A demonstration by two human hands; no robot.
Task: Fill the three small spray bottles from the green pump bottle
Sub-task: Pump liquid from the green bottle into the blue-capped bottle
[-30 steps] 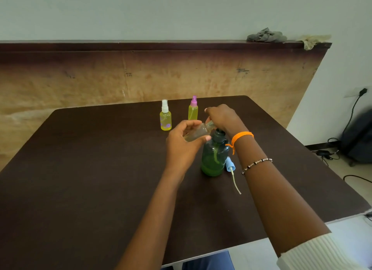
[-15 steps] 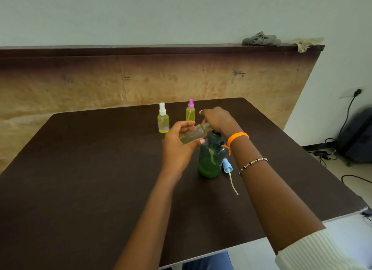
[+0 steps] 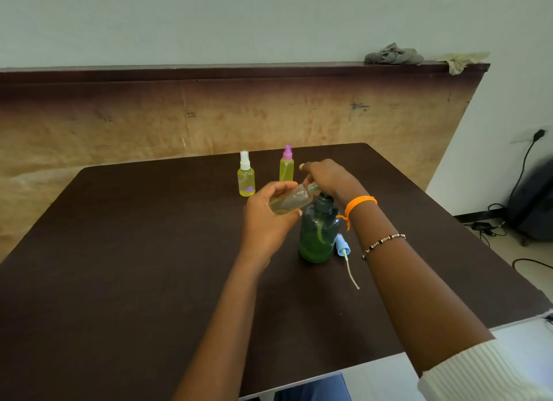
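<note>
Head view: left hand (image 3: 266, 221) gripping tilted bottle (image 3: 291, 201) at pump bottle (image 3: 317, 231) top. Right hand (image 3: 329, 177) on pump head, grip unclear. Blue sprayer (image 3: 342, 245) lying right of pump bottle.

Both forearms extended forward. Left hand (image 3: 266, 221) palm-up, fingers curled closed in a grip; right hand (image 3: 327, 176) just beside it, palm-down, fingers bent downward.

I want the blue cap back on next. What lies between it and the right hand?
Nothing visible: the blue spray cap lies on the table beside the green pump bottle, just below the right hand's wrist.
</note>
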